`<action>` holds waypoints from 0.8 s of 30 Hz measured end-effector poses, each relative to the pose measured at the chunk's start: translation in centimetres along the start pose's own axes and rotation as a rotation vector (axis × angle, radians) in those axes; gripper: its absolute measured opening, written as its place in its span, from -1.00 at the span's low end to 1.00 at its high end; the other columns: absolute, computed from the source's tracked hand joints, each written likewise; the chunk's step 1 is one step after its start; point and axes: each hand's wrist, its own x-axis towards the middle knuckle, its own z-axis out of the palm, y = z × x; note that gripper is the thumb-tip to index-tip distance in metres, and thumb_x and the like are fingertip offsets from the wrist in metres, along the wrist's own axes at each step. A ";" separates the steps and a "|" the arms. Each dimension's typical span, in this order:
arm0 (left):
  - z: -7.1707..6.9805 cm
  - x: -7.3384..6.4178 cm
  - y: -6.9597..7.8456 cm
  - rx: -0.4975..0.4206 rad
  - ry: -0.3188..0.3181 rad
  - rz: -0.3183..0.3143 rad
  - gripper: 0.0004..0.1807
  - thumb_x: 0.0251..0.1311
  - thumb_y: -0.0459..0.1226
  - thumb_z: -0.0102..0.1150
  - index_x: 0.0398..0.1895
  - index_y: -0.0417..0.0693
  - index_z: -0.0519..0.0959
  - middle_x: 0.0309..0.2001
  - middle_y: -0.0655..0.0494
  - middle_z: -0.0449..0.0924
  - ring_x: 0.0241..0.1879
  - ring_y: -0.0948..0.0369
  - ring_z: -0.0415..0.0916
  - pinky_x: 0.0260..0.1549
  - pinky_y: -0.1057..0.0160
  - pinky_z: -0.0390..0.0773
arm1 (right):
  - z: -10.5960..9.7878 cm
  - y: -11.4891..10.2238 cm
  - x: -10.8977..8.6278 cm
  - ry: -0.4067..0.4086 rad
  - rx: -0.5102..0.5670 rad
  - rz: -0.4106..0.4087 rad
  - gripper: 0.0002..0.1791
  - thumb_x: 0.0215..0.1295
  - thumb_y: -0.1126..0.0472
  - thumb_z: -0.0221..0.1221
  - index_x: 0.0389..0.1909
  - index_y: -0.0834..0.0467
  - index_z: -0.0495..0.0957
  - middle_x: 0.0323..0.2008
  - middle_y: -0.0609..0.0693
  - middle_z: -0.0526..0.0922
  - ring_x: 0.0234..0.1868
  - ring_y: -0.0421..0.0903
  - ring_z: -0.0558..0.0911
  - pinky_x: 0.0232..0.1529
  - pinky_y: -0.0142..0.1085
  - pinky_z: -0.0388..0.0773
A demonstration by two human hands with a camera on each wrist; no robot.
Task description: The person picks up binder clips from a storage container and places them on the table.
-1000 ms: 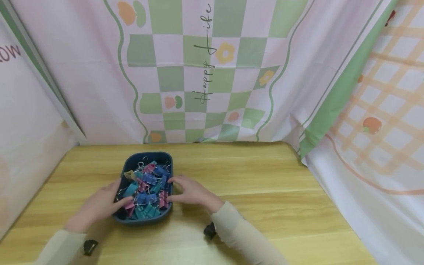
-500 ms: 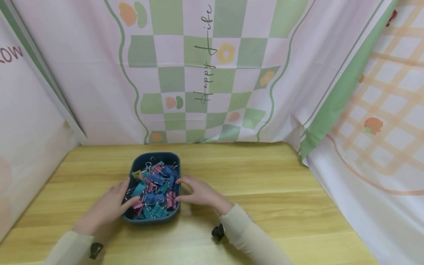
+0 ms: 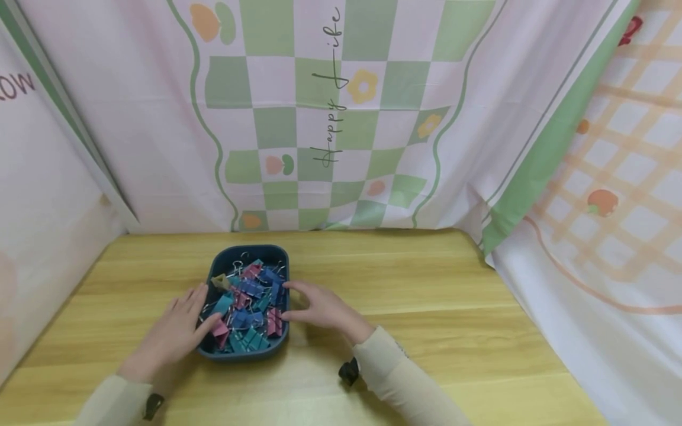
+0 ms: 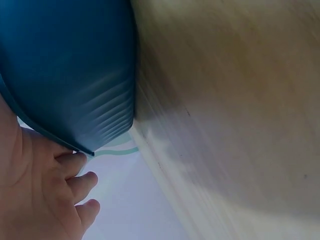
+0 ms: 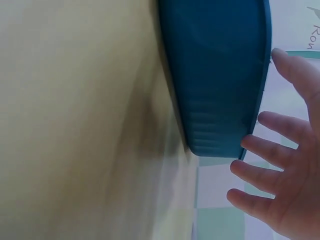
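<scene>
A dark blue rectangular box [image 3: 242,357] with rounded corners stands on the table, filled with binder clips [image 3: 250,289] in blue, teal and pink, plus a yellowish one. My left hand [image 3: 171,332] rests along the box's left side, its thumb reaching over the rim and the other fingers fairly straight outside. On the opposite side, my right hand [image 3: 324,307] has thumb and fingers spread, fingertips at the right rim. Both wrist views show the box's ribbed outer wall [image 4: 95,107], with the left fingers [image 4: 82,186] and right fingers [image 5: 270,150] extended beside the rim.
The wooden table [image 3: 405,296] extends around the box, mostly to the right. Behind it hangs a green-checked curtain [image 3: 314,130]; more patterned cloth [image 3: 613,236] borders the right side. Dark wrist devices [image 3: 348,371] show near both cuffs.
Over the first half second the box slid a little to the right, both hands moving along with it. Since then box and hands have stayed almost still.
</scene>
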 end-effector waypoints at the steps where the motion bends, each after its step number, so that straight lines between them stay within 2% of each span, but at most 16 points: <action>1: 0.0 0.0 0.0 0.000 0.000 -0.001 -0.15 0.34 0.13 -0.27 0.34 -0.48 -0.03 0.34 -0.38 -0.07 0.29 -0.28 -0.12 0.22 -0.22 -0.12 | -0.1 -0.1 0.1 0.007 0.007 0.003 -0.23 0.13 -0.21 0.18 0.33 0.01 0.23 0.29 -0.02 0.28 0.27 -0.03 0.27 0.22 -0.11 0.23; 10: 0.2 0.0 0.1 0.003 -0.001 -0.007 -0.14 0.34 0.13 -0.28 0.34 -0.48 -0.04 0.34 -0.39 -0.07 0.29 -0.28 -0.11 0.21 -0.22 -0.10 | -1.5 -0.4 2.1 0.107 0.036 0.030 -0.33 0.16 -0.07 0.22 0.25 0.13 0.33 0.22 0.05 0.37 0.20 0.00 0.36 0.17 -0.12 0.31; 15: 0.2 0.0 0.3 0.004 -0.002 -0.014 -0.13 0.33 0.14 -0.28 0.34 -0.48 -0.04 0.34 -0.39 -0.07 0.29 -0.28 -0.10 0.21 -0.22 -0.10 | -1.9 -0.7 3.4 0.139 0.042 0.042 -0.44 0.18 0.00 0.22 0.17 0.14 0.43 0.12 0.04 0.47 -0.02 -0.06 0.51 -0.07 -0.26 0.49; 19: 0.2 0.0 0.3 0.011 0.001 -0.012 -0.14 0.34 0.14 -0.28 0.33 -0.48 -0.04 0.34 -0.39 -0.07 0.29 -0.28 -0.10 0.21 -0.22 -0.09 | -1.9 -0.9 4.4 0.137 0.049 0.056 -0.51 0.18 0.05 0.24 0.12 0.13 0.48 0.02 0.06 0.54 -0.26 -0.14 0.55 -0.30 -0.37 0.51; 24: 0.1 0.0 0.3 0.011 0.001 -0.011 -0.14 0.34 0.13 -0.28 0.33 -0.49 -0.04 0.34 -0.39 -0.07 0.29 -0.28 -0.10 0.21 -0.22 -0.08 | -1.6 -0.7 5.5 0.119 0.038 0.076 -0.57 0.18 0.08 0.24 0.06 0.13 0.53 -0.02 0.02 0.57 -0.32 -0.21 0.52 -0.34 -0.41 0.49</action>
